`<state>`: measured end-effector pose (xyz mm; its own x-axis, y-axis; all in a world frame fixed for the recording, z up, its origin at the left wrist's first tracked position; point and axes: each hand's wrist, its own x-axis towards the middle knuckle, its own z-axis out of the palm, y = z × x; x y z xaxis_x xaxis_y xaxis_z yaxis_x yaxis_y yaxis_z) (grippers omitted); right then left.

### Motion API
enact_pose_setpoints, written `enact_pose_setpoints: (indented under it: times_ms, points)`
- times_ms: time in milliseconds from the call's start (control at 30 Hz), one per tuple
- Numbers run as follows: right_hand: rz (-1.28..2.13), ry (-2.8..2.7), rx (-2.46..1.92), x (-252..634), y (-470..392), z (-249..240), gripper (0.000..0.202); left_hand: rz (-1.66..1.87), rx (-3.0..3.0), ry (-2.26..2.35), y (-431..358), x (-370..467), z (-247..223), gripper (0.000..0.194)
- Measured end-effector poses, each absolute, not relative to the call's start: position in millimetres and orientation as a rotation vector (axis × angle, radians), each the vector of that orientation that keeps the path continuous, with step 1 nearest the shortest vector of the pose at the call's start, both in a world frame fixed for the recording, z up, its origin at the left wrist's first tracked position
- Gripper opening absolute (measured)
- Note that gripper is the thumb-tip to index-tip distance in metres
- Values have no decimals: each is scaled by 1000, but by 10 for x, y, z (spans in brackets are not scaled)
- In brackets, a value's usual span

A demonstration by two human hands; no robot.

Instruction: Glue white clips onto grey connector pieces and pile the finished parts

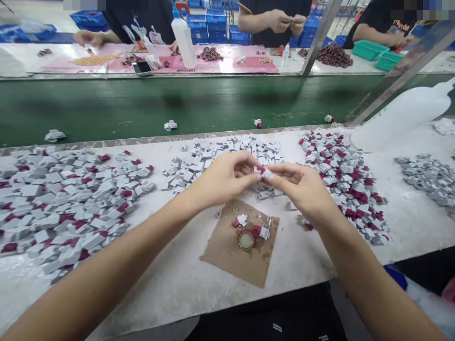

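Between the fingertips of both hands is a small grey-and-maroon plastic part (262, 171). My left hand (231, 175) pinches it from the left, thumb and fingers closed. From the other side my right hand (302, 182) grips the same part with thumb and forefinger. Below them lies a brown cardboard piece (227, 258). On it sit a small round red-rimmed dish (246, 240) and two more grey-and-maroon parts. A heap of light grey plastic parts (188, 166) spreads behind my hands, partly hidden by them.
Mixed grey-and-maroon heaps lie left (64, 203) and right (344, 180). A large white bottle (405, 116) leans at the right, near a slanted metal post (401, 71). Beyond the green conveyor belt (142, 104), several people work at another table, with a white squeeze bottle (184, 42) on it.
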<state>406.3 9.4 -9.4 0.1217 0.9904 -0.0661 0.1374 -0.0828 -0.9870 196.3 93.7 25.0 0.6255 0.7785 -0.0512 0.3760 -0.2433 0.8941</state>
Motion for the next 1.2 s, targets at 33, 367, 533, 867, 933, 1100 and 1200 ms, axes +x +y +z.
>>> enact_pose_setpoints:
  times_ms: [33, 367, 533, 867, 933, 1100, 1200]
  points:
    - [995, -1276, -1508, 4074, 285, -72, 42, 559, 1864, 995, 1097, 1971, 241, 13]
    - [631, -1467, -1800, 3993, 2357, -173, 30, 646, 1777, 1612, 2659, 2301, -39, 14]
    - [762, -1285, -1704, 4137, 2325, -159, 26, 594, 1783, 1571, 2969, 2571, -171, 16]
    - [1078, -971, -1230, 4435, 909, 71, 41, 721, 1931, 932, 2070, 2475, 179, 25]
    - [1099, -901, -1124, 4357, 736, 75, 38, 728, 1910, 688, 1720, 2421, 280, 20]
    - [1019, -992, -1135, 4203, 286, 84, 25, 801, 1812, 625, 1122, 2270, 318, 11]
    - [915, -1210, -1256, 4178, -70, 66, 19, 669, 1699, 700, 873, 2135, 264, 12]
